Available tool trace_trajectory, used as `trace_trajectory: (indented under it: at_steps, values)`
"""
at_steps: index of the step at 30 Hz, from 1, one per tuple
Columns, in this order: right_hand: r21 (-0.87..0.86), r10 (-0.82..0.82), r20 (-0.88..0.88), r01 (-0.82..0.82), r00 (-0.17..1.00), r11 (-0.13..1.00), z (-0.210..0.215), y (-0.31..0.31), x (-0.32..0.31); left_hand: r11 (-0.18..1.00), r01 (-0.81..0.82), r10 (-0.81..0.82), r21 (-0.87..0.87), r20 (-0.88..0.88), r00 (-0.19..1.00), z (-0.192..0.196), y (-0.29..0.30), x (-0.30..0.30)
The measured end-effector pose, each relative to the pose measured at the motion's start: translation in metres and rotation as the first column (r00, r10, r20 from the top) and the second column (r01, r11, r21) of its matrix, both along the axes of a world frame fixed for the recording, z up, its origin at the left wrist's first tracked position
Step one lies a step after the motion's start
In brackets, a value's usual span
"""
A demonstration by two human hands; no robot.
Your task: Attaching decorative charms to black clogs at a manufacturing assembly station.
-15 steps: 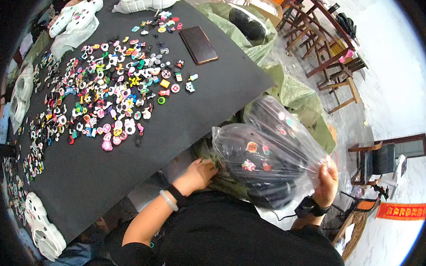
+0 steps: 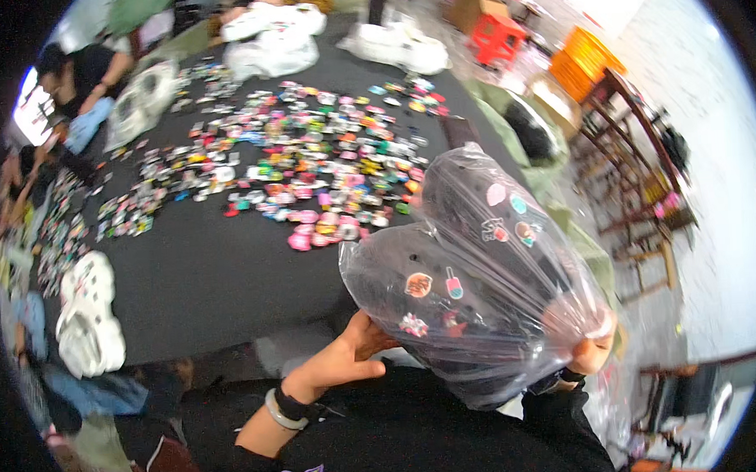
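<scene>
A clear plastic bag [image 2: 507, 332] is raised in front of me at the table's right edge. Inside it lies a pair of black clogs [image 2: 479, 223] decorated with small colourful shoe charms [image 2: 419, 285]. My right hand [image 2: 592, 351] is closed around the gathered neck of the bag. At the bag's lower left is my left hand [image 2: 349, 353], thumb stretched out and fingers apart from it, the fingertips partly hidden by the bag. It looks close to the plastic, perhaps touching it.
Many loose shoe charms [image 2: 333, 170] cover the dark table [image 2: 203, 286]. A white clog [image 2: 90, 312] stands at the near left; more bagged white clogs [image 2: 272, 42] are at the far side. A phone [image 2: 460, 131] lies behind the bag. Another person [image 2: 93, 75] is at the far left.
My right hand has brought the bagged clogs up and nearer over the table's edge. My left hand has moved down slightly, its thumb spreading. The view has turned toward the left.
</scene>
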State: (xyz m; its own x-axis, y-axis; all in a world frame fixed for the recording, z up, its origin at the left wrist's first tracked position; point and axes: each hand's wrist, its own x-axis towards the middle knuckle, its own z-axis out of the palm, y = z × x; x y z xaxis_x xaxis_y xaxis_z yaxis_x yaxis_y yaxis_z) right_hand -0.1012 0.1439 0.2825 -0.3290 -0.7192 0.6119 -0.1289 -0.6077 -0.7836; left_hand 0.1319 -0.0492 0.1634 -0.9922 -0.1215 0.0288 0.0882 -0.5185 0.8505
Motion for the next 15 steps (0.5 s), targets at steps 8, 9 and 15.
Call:
trace_trajectory:
  at_steps: [8, 9, 15]
  values:
    - [0.376, 0.338, 0.133, -0.363, 0.932, 0.853, 0.012, -0.174, 0.079, 0.654, -0.739, 0.733, 0.162, 0.106, 0.672, 0.004, -0.027, 0.097]
    - [0.348, 0.400, 0.171, -0.435, 0.901, 0.831, 0.009, -0.194, 0.094, 0.561, -0.819, 0.801, 0.122, 0.169, 0.574, 0.001, -0.031, 0.108]
    - [0.361, 0.521, 0.133, -0.530, 0.843, 0.767, -0.021, -0.258, 0.134, 0.216, -0.924, 0.970, -0.315, 0.176, 0.167, -0.013, -0.062, 0.145]
